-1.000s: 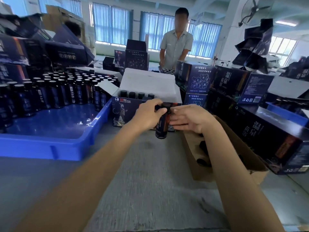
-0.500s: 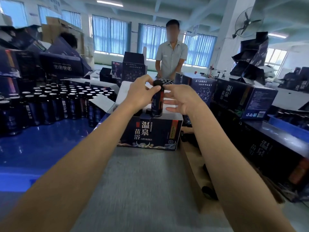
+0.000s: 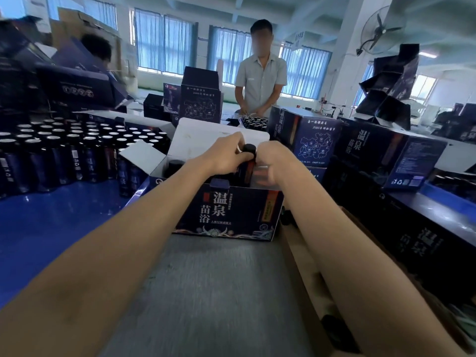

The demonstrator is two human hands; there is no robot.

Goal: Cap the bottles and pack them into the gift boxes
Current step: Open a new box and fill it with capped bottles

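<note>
An open dark blue gift box point(image 3: 226, 215) with white flaps stands on the grey table in front of me. A dark capped bottle point(image 3: 247, 163) is upright, partly down inside the box. My left hand point(image 3: 229, 155) grips the bottle near its black cap. My right hand point(image 3: 273, 161) is just right of the bottle, over the box opening, blurred; whether it touches the bottle is unclear. Another capped bottle point(image 3: 175, 166) stands in the box at the left.
A blue tray point(image 3: 51, 222) at the left holds several uncapped dark bottles point(image 3: 64, 150). Closed gift boxes point(image 3: 386, 155) are stacked at the right. A brown carton point(image 3: 322, 292) with loose caps lies at the right front. A person point(image 3: 260, 81) stands across the table.
The bottle has gone from in front of the box, up over it, then down into the opening. Both hands moved with it, and the view tilted closer to the box.
</note>
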